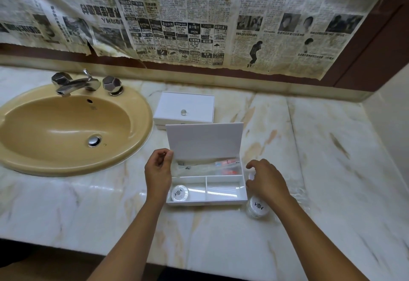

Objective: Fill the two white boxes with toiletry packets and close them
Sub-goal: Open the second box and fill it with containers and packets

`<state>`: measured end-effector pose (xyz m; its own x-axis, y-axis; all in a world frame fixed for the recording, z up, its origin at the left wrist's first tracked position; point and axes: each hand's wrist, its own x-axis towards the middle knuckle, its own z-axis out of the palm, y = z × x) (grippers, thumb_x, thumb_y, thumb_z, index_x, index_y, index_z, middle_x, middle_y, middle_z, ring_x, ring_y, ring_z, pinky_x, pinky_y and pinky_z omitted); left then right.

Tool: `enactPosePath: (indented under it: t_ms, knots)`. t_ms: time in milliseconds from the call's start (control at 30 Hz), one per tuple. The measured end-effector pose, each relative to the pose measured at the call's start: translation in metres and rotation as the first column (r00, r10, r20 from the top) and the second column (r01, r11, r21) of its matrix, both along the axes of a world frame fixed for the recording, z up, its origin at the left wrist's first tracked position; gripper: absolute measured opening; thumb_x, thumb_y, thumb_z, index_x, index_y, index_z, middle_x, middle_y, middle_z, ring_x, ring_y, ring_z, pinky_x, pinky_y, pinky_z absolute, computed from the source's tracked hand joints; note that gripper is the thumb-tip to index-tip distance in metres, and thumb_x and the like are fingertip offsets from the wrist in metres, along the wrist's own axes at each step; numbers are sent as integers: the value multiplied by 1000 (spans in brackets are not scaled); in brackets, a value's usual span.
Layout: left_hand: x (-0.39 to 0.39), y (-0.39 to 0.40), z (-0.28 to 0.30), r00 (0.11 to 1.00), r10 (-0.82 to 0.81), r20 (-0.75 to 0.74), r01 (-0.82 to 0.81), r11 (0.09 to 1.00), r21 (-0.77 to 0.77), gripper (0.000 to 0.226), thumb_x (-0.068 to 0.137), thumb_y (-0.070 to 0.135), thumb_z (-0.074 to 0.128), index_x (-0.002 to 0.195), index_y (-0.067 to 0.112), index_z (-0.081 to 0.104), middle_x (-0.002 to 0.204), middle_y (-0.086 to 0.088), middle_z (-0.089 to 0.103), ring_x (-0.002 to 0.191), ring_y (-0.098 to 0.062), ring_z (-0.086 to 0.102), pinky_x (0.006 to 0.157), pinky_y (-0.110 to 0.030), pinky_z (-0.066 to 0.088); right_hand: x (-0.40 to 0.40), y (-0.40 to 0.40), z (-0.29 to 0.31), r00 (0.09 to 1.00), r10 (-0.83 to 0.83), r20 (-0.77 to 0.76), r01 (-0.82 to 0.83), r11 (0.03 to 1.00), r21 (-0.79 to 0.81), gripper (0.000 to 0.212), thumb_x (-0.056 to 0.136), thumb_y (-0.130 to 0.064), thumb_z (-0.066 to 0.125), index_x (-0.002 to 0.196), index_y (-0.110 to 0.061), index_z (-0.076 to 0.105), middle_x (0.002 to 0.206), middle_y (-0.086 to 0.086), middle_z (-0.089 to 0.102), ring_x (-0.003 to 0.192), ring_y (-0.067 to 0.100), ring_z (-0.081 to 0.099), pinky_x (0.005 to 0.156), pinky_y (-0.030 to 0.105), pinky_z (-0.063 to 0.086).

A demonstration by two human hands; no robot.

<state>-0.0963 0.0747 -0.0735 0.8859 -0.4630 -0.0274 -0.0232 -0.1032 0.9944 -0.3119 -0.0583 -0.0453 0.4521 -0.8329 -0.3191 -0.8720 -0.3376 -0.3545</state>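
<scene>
On the marble counter point(332, 170), right of the beige sink point(66, 130): two white boxes. Far box point(184, 109), lid down, clear knob on top, set against the back; it appears finished. Near box point(207, 183), lid point(204, 142) raised and leaning back, long axis running left to right across the person's front. Contents: long rear compartment holding clear-wrapped packets point(221, 166) with pink and red items inside; front left compartment holding one round packet point(180, 193) with a dark emblem; front right compartment point(225, 189) showing nothing inside. Outside the box, just beside its right front corner: a round packet on the counter point(257, 207), same emblem, partly under the right forearm. Left hand point(158, 170): at the box's left end, thumb and fingers curled up near the lid's lower left corner; whether they pinch the lid edge or the wrapper just beside it cannot be told. Right hand point(264, 179): at the box's right end, fingers loosely bent and spread, gripping nothing visible, hovering above the loose packet. Judgement: the right hand is the nearer, the packet lies directly below and slightly toward the body, and the vacant compartment lies a short way to its left.
</scene>
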Motion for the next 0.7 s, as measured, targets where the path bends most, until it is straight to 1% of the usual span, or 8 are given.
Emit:
enactPosePath:
  t_ms: [67,167,300,433,500,567,633,700]
  knots:
    - [0,0,-1,1000,4,-5,-4,1000,-2,6,93,9,60,88,11,62,80,2,64,69,6,59,67,-7,44,1,-1,8,999,-10,36,11,1000,-23,43,83,-20,64,124,-25,55,126,1,52,107,21,56,84,29,46]
    - [1,0,-1,1000,3,-3,-3,1000,3,5,93,9,60,89,10,62,82,1,65,71,5,60,68,-7,45,7,0,23,994,-4,106,13,996,-91,41,84,-24,65,123,-24,55,125,1,51,99,21,59,75,25,42]
    - [1,1,-1,1000,-1,3,1,1000,3,11,93,10,60,84,17,62,79,3,64,69,5,58,68,-8,44,18,8,47,979,34,203,6,982,-189,39,84,-27,67,121,-23,56,122,-1,50,88,20,62,70,23,40]
    - [2,1,-2,1000,-3,9,3,1000,14,6,93,10,61,88,12,63,80,3,64,70,5,57,68,-8,44,35,24,66,939,76,335,-11,981,-192,31,82,-29,68,111,-25,58,108,-5,54,86,17,60,70,23,42]
    - [2,1,-2,1000,-4,14,3,1000,15,5,93,10,61,88,11,63,81,3,65,70,5,58,68,-8,45,47,37,69,921,136,364,-66,978,-199,24,80,-30,67,102,-24,59,96,-6,56,84,16,59,69,23,39]
    - [2,1,-2,1000,-3,13,3,1000,8,7,93,10,61,87,12,63,80,2,65,70,4,58,68,-9,45,60,53,66,912,215,349,-158,970,-186,23,79,-35,67,96,-23,58,89,-6,60,84,16,58,70,25,39]
    - [2,1,-2,1000,-2,11,2,1000,4,9,93,10,61,85,14,62,80,1,65,70,3,58,68,-9,45,72,69,59,905,291,309,-252,954,-159,21,80,-37,65,92,-21,57,87,-2,65,85,20,59,70,28,41]
    - [2,1,-2,1000,-1,16,1,1000,10,10,93,9,60,85,14,62,80,2,65,70,3,58,68,-9,45,82,82,51,897,348,274,-322,937,-137,18,81,-35,62,89,-19,57,87,3,67,86,25,60,67,29,40]
